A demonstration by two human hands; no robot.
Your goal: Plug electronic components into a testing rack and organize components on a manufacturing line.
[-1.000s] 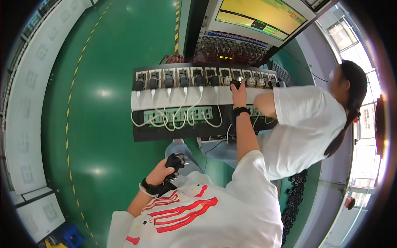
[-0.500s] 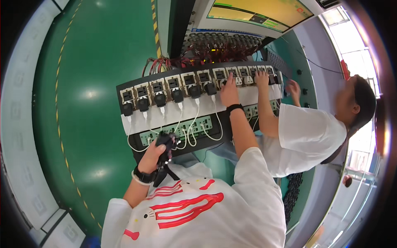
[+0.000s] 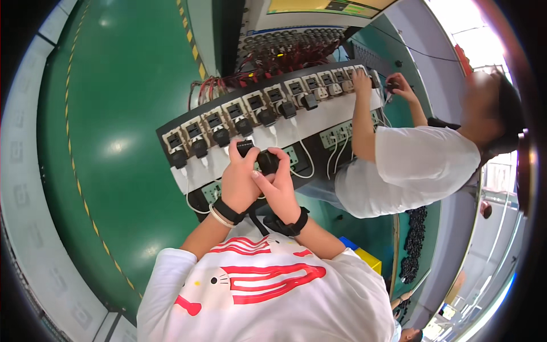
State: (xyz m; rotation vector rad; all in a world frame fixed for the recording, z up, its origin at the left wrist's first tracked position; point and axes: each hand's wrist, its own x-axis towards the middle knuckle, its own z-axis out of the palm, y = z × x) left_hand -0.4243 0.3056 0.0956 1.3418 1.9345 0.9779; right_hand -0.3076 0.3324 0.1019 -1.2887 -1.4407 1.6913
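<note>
My left hand (image 3: 238, 181) is closed around a black power adapter (image 3: 245, 148), whose end sticks out past the fingertips. Close against it, my right hand (image 3: 280, 191) curls its fingers around another dark adapter (image 3: 268, 163). Both hands are in front of a long socket rack (image 3: 214, 121) with a white front ledge. Several black adapters, such as one (image 3: 265, 117), are plugged along its row of sockets. White cables (image 3: 307, 157) run from them to a green port strip (image 3: 212, 192) below. My fingers partly hide what I hold.
At the right, a co-worker in a white shirt (image 3: 421, 168) has one hand (image 3: 360, 82) at the rack's far end and the other (image 3: 403, 88) raised with a dark item. Red wiring (image 3: 273, 68) and a screen (image 3: 325, 7) are behind the rack. A yellow bin (image 3: 369, 261) is at lower right.
My right hand has left the sockets and come back beside my left hand, which has shifted right. The co-worker's raised hand now holds a dark item. My view has shifted slightly.
</note>
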